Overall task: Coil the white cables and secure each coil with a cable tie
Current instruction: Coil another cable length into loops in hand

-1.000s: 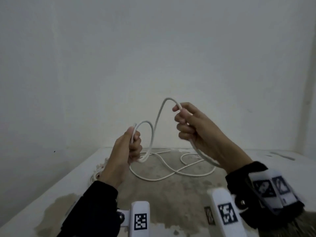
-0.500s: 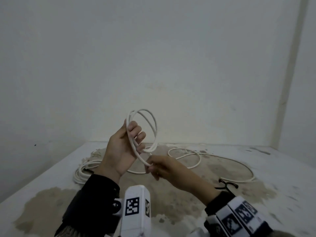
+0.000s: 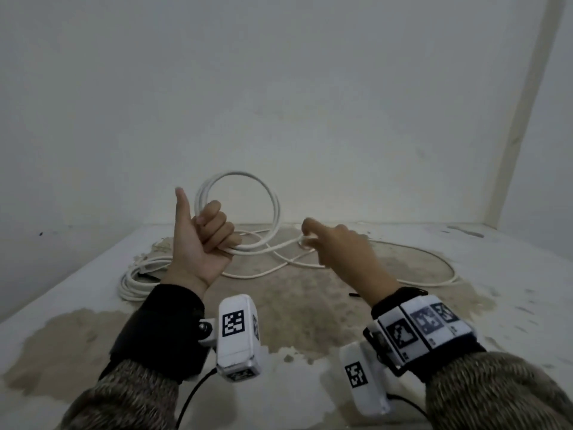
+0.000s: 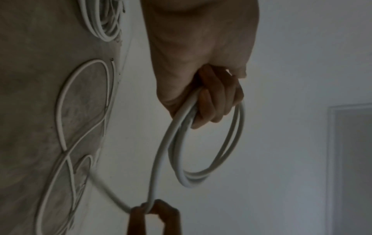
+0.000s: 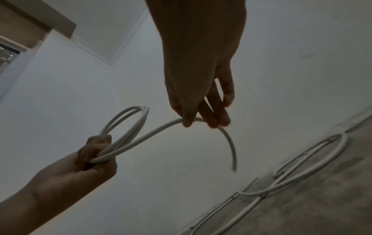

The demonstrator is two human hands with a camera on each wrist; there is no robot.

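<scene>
The left hand (image 3: pixel 201 243) is being held up above the table (image 3: pixel 62 305) with its thumb pointing straight up and its fingers (image 3: pixel 217 225) curled round the bottom of a coil (image 3: pixel 273 206) of white cable. The coil is being kept upright, a few turns standing as a ring above and to the right of the fist. In the left wrist view the same fingers (image 4: pixel 217 101) are being seen wrapped about the bunched turns, the ring (image 4: pixel 231 143) hanging free beyond them.

The right hand (image 3: pixel 338 249) is being held out to the right of the left, well apart from it, and the cable (image 3: pixel 279 243) is being pinched between its thumb and fingertips. In the right wrist view the strand (image 5: pixel 161 127) is being run from the left fist (image 5: pixel 96 155) across to the pinching fingers (image 5: pixel 213 117), and is curving down past them toward the table; its lower part is blurred.

The rest of the cable (image 3: pixel 434 274) is lying in loose loops on the stained tabletop, behind and to the right of the hands. A second coil (image 3: pixel 136 280) is lying flat at the table's left side, near the wall (image 3: pixel 279 88). A small dark object (image 3: pixel 353 295) is lying by the right wrist; what it is cannot be told.
</scene>
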